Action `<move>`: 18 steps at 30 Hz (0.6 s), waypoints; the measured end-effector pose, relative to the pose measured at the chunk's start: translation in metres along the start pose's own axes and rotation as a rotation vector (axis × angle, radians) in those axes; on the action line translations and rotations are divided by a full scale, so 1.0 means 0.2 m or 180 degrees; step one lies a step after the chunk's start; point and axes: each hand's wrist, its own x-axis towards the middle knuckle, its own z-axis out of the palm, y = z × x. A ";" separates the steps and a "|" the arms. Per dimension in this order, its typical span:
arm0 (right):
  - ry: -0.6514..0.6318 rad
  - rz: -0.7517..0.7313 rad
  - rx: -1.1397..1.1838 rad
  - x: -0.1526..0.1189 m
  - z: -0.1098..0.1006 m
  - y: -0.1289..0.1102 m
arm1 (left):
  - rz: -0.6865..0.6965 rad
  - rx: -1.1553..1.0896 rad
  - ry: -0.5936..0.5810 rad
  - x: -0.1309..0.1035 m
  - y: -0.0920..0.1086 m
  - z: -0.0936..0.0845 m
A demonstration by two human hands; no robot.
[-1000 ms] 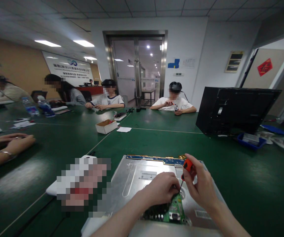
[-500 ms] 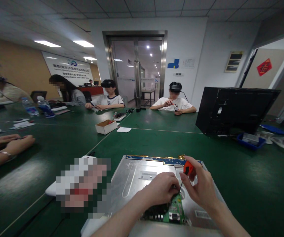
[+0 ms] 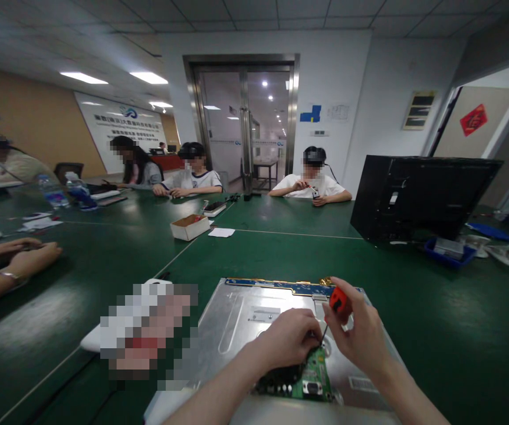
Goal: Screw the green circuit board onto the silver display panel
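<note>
My right hand (image 3: pixel 363 333) is closed on a screwdriver (image 3: pixel 339 300) with a red-orange and black handle. Its thin shaft points down, tilted, to the upper corner of a green circuit board (image 3: pixel 318 372). My left hand (image 3: pixel 287 335) rests over the board's upper left side, fingers bent and pinched together close to the screwdriver tip. Whatever those fingers grip is hidden, and so is the exact spot the tip touches. The board sits on the silver metal back of a flat display panel (image 3: pixel 232 321), which has a blue circuit strip (image 3: pixel 276 287) along its far edge.
A blurred white and pink object (image 3: pixel 148 330) lies left of the panel. Beyond are a small open box (image 3: pixel 190 228), a black monitor (image 3: pixel 422 198) and a blue tray (image 3: pixel 449 252) on the green table (image 3: pixel 281 254). A co-worker's hands (image 3: pixel 28 257) are at left; other people sit across.
The screwdriver handle has turned slightly in my right hand. My left hand stays in place. Far left of the door, a seated person has shifted to the right.
</note>
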 end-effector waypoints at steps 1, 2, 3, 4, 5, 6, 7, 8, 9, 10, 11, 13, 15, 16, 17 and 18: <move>0.0036 -0.0032 -0.0029 0.00 0.00 0.00 | 0.0011 -0.0019 0.0007 0.00 0.00 0.00; 0.0056 -0.0064 -0.0049 0.00 0.01 0.01 | 0.0022 -0.0033 0.0017 0.00 0.00 0.00; 0.0063 -0.0093 -0.0057 0.00 0.01 0.01 | 0.0030 -0.0041 0.0026 0.00 0.00 0.00; 0.0066 -0.0112 -0.0057 0.00 0.01 0.01 | 0.0033 -0.0046 0.0033 0.00 0.00 0.00; 0.0065 -0.0120 -0.0054 0.00 0.01 0.01 | 0.0030 -0.0048 0.0038 0.00 0.00 0.00; 0.0056 -0.0118 -0.0049 0.00 0.01 0.01 | 0.0027 -0.0051 0.0040 0.00 0.00 0.00; 0.0035 -0.0112 -0.0041 0.00 0.01 0.01 | 0.0024 -0.0053 0.0038 0.00 0.00 0.00; 0.0002 -0.0107 -0.0028 0.00 0.00 0.01 | 0.0022 -0.0052 0.0034 0.00 0.00 0.00; -0.0042 -0.0098 -0.0005 0.00 0.00 0.01 | 0.0020 -0.0045 0.0028 0.00 0.00 0.00; -0.0099 -0.0083 0.0038 0.00 -0.01 0.01 | 0.0017 -0.0029 0.0024 0.00 0.00 0.00; -0.0164 -0.0062 0.0102 0.00 -0.01 0.00 | 0.0008 -0.0003 0.0018 0.00 0.00 0.00; -0.0259 -0.0016 0.0244 0.00 -0.02 0.00 | -0.0021 0.0088 0.0013 0.00 0.00 0.00; -0.0302 0.0040 0.0320 0.01 -0.03 -0.01 | -0.0051 0.0182 0.0015 0.00 0.01 0.00; -0.0301 0.0064 0.0314 0.01 -0.03 -0.01 | -0.0057 0.0208 0.0019 0.00 0.01 0.00; -0.0282 0.0082 0.0282 0.01 -0.03 -0.01 | -0.0056 0.0214 0.0024 0.00 0.01 0.00; -0.0254 0.0092 0.0233 0.01 -0.02 -0.02 | -0.0049 0.0199 0.0031 0.00 0.01 0.00</move>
